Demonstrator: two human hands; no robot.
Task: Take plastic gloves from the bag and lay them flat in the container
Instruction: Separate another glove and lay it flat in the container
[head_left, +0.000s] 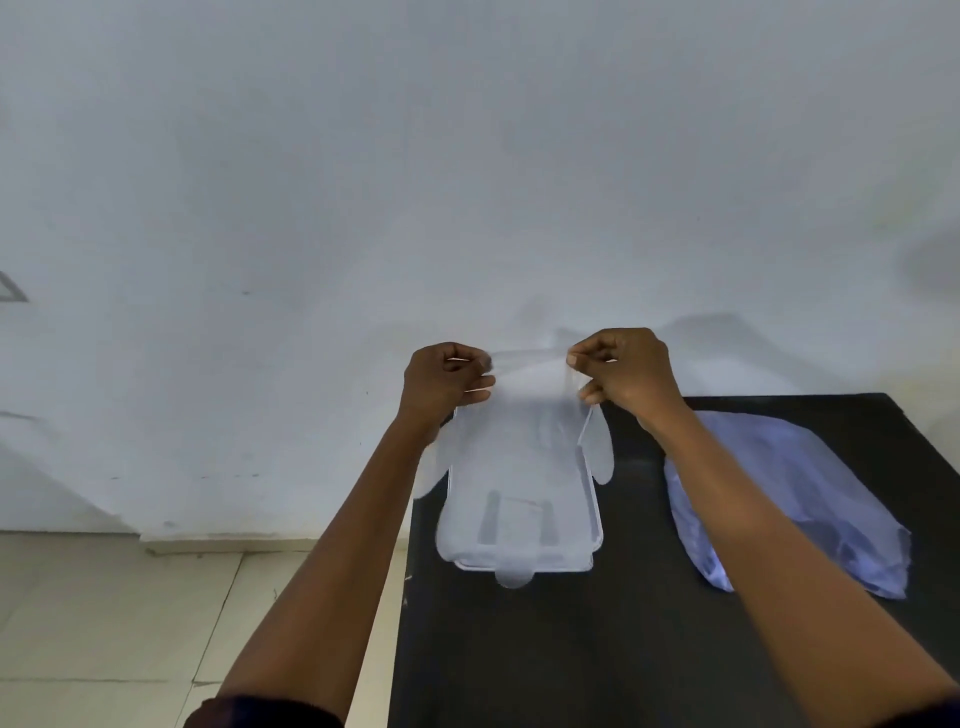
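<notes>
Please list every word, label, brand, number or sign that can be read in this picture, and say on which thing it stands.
None: no readable text anywhere.
Glove, held by the left hand and right hand: clear, no print.
Container: no label visible.
Bag: no print visible.
Table and wall: plain.

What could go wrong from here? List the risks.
1. The glove is held only by pinches at its cuff corners, left hand and right hand; its thin film could fold or land skewed rather than flat.
2. The container sits near the black table's left edge; glove fingers already spill past its sides and a nudge might shift it.
</notes>
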